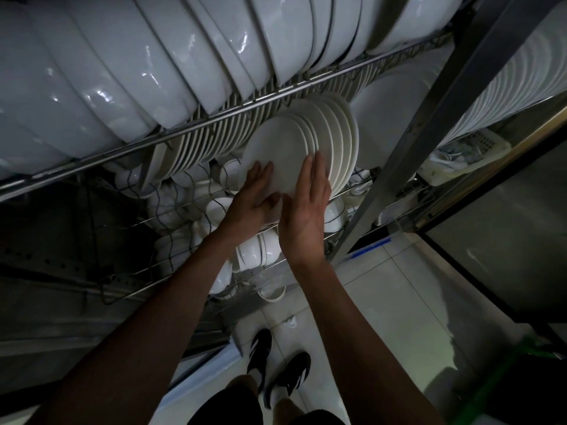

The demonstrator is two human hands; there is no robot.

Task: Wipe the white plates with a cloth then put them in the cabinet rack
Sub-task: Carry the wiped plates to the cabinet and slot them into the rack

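— Both hands are on the plates: the left hand (pixel 253 196) lies with straight fingers flat on the face of the front white plate (pixel 277 154), thumb under its lower rim, and the right hand (pixel 308 210) lies straight-fingered against the rims of the stack (pixel 334 139) just right of it. Neither curls around anything.

— So where does the job stand?

— That plate stands on edge in the cabinet rack (pixel 196 124), touching the row behind the right fingers. I'd judge it nearly seated. Left of the grip, a row of thin plates (pixel 196 148) is already slotted; above, deep dishes (pixel 138 72) fill the upper shelf.

— And the cloth?

— Not visible. Whether unwiped plates remain, I can't tell.
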